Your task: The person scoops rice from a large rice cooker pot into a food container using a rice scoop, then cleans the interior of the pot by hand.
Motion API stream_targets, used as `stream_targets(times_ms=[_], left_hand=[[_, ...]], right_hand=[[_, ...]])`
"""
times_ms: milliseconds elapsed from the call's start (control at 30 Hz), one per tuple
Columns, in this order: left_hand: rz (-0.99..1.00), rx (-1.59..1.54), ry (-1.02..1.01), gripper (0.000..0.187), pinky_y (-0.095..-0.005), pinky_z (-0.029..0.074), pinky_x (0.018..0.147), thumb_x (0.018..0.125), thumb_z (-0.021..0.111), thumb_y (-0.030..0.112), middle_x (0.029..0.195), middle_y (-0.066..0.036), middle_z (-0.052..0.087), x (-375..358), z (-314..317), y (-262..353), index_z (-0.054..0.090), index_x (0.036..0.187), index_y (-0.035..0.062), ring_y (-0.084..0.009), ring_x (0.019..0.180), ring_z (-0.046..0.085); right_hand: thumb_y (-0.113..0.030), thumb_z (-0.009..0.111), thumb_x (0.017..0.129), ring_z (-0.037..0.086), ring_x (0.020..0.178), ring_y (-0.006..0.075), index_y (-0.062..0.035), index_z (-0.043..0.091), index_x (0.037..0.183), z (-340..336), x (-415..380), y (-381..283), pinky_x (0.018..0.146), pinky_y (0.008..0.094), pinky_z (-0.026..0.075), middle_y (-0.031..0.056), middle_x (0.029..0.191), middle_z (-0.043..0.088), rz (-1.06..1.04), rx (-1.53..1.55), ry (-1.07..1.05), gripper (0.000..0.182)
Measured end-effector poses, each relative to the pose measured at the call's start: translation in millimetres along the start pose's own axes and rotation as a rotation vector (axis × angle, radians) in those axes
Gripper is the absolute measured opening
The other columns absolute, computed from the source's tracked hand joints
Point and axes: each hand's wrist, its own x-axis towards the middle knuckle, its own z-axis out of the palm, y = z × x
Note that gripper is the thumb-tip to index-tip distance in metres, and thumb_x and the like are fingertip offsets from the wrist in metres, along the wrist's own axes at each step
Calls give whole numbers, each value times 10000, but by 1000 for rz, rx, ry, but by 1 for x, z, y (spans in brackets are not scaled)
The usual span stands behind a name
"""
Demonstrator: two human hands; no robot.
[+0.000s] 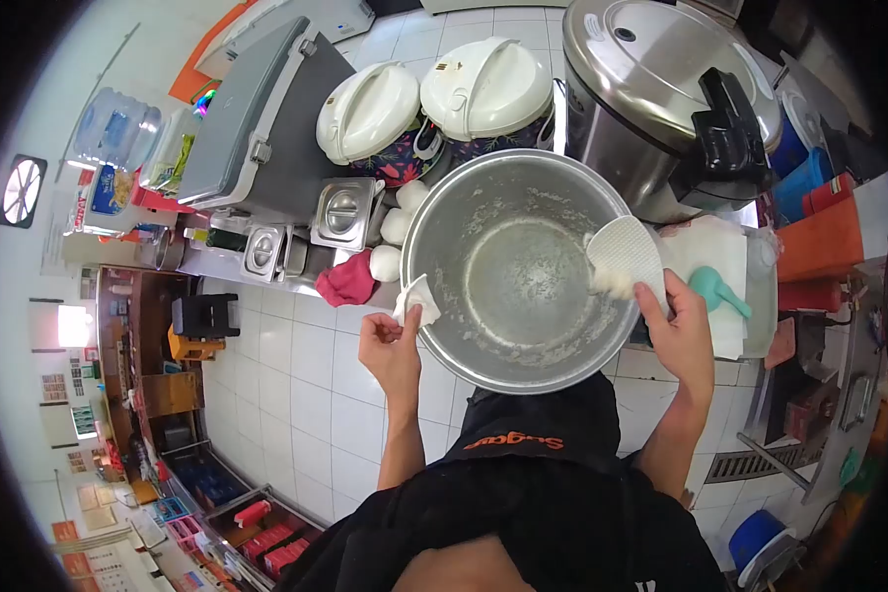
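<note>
A large metal inner pot [523,261] is tilted toward me in front of my body, with streaks of rice residue on its wall and bottom. My left hand [393,347] pinches a folded white cloth [417,296] against the pot's left rim. In my right hand [683,331] is a white dimpled rice paddle [629,255], held at the pot's right side. A clump of rice [614,284] clings to the paddle's lower edge, over the inside of the pot.
A big steel rice cooker [651,69] stands behind the pot, beside two white-lidded floral containers [488,89]. Farther left are a grey cooler box [252,113], a lidded steel container [345,210] and a red cloth [347,280]. A teal scoop [715,291] lies at right on a white cloth.
</note>
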Motion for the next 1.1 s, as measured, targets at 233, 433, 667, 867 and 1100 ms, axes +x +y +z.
stream_targets(times_ms=[233, 433, 667, 867, 1100], left_hand=[[31, 66, 49, 239, -208, 442, 565, 788, 777, 165, 762, -41, 655, 3, 5, -2, 685, 893, -30, -75, 620, 549], [-47, 32, -72, 312, -224, 474, 602, 791, 760, 151, 778, -107, 681, 22, 0, 4, 675, 943, -107, -93, 664, 600], [-182, 64, -296, 272, -224, 453, 537, 781, 760, 156, 693, -74, 660, 45, 1, 9, 656, 857, -84, -81, 589, 572], [-248, -98, -295, 264, -214, 473, 559, 787, 756, 147, 710, -89, 664, 44, 1, 1, 642, 832, -87, -94, 608, 597], [-231, -145, -372, 248, -234, 493, 583, 780, 752, 140, 698, -92, 664, 51, 6, -5, 659, 835, -84, -107, 624, 609]], right_hand=[[-251, 580, 913, 628, 700, 189, 15, 636, 986, -8, 11, 10, 652, 337, 477, 179, 776, 655, -75, -11, -46, 281], [-152, 530, 873, 634, 797, 409, -21, 583, 907, 17, 37, -21, 649, 485, 486, 204, 790, 654, -81, -763, -321, 145], [-155, 584, 808, 691, 832, 260, -109, 728, 832, 150, 92, 49, 664, 394, 526, 76, 896, 707, -502, -1436, -871, 153], [-117, 595, 811, 689, 897, 263, -114, 721, 1001, 183, 109, 129, 699, 381, 534, 101, 991, 705, -385, -1344, -960, 228], [-204, 630, 797, 679, 853, 302, -78, 708, 908, 186, 100, 72, 724, 430, 532, 114, 897, 695, -656, -1365, -1355, 185]])
